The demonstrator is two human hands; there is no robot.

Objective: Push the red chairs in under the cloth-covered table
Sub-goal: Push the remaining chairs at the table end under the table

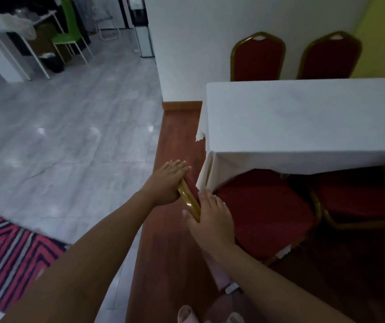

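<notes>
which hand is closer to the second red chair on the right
Right. The right hand rests on the near chair's gold back rail, on the end toward the second chair; the left hand presses the rail's other end, farther left.

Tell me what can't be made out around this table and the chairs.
All in the head view:
- Legs of the table: hidden by its white cloth.
- Far left chair and far right chair: seats behind the table.
- Near chair: seat front under the cloth overhang.
- Its backrest: seen edge-on, partly covered by the left hand and right hand.
</notes>
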